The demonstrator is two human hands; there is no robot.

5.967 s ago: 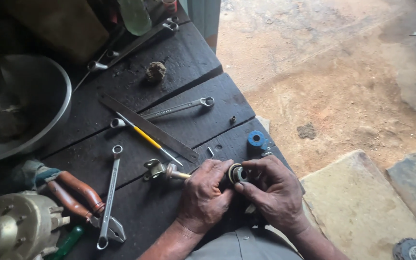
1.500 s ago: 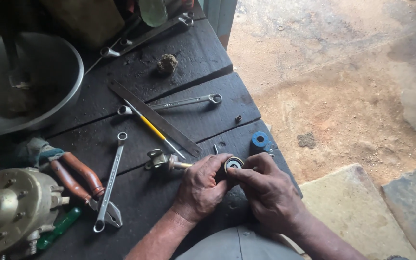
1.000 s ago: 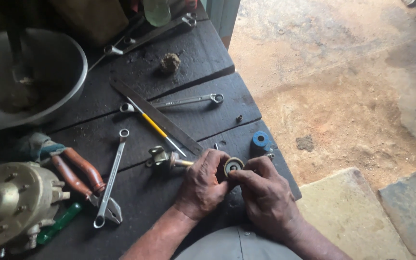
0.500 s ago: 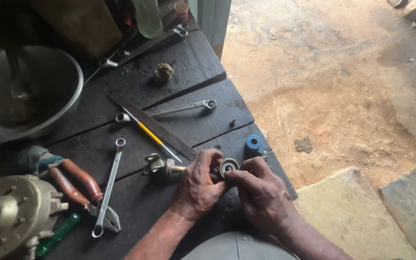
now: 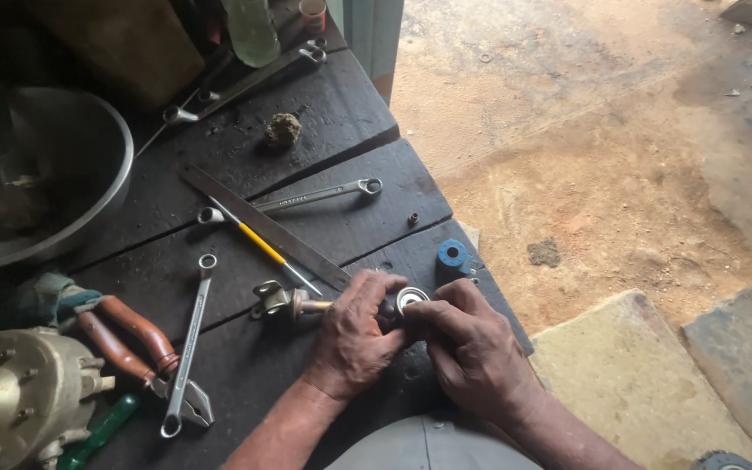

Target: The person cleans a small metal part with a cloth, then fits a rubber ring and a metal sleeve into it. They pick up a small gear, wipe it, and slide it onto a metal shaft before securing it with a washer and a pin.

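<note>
Both hands meet over the near edge of the dark wooden plank bench point(image 5: 324, 130). The fingers of the right hand point(image 5: 472, 352) are curled, thumb and forefinger pinched around a small round silver bearing-like ring point(image 5: 412, 298) with a dark centre. The left hand point(image 5: 357, 335) is closed as a loose fist beside it, fingertips touching the same ring; a brass-coloured metal fitting with a bracket end point(image 5: 278, 302) juts out from the left side of that fist. How firmly the left hand grips the fitting cannot be determined.

Just beyond the right hand, at the bench edge, stands a small blue cylindrical spool point(image 5: 452, 255). Ahead of the left hand lie a yellow-handled screwdriver point(image 5: 265, 246) and a long flat steel ruler point(image 5: 265, 227), crossing each other. A silver ring spanner point(image 5: 319, 194) lies further back; another silver combination spanner point(image 5: 190, 345) lies to the left, touching pliers with reddish-brown handles point(image 5: 128, 335). At the lower left corner sits a round cast-metal housing with studs point(image 5: 15, 400), a green-handled tool point(image 5: 97, 431) beside it. A large grey metal basin point(image 5: 36, 178) occupies the far left. Sandy earth floor point(image 5: 585, 148) lies to the right.
</note>
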